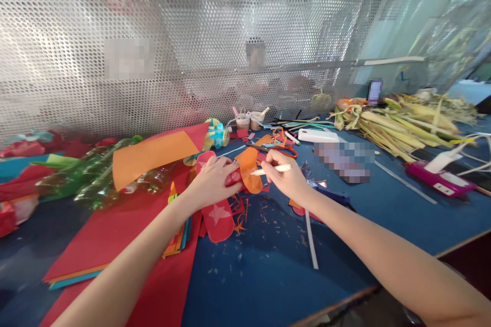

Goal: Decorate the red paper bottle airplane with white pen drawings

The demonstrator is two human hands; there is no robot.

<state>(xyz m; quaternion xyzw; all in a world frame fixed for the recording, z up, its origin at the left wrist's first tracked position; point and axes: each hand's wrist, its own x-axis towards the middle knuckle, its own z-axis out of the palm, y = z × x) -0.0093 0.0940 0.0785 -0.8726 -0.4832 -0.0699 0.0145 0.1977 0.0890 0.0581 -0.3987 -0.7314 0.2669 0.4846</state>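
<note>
My left hand (214, 180) presses down on a red rounded paper strip (218, 217) that lies on the blue table (268, 260); a pale star shape shows on the strip. My right hand (286, 176) grips a white pen-like tool (273, 169), its tip pointing left at an orange rounded paper piece (249, 168) between the two hands. Small paper scraps lie scattered under and around both hands.
Red and orange paper sheets (153, 156) and green plastic bottles (95, 176) lie at left. Scissors (282, 149), a white case (318, 136), dried corn husks (402, 122) and a pink device (441, 180) sit at right. A perforated metal screen (192, 46) stands behind. A white strip (311, 240) lies near.
</note>
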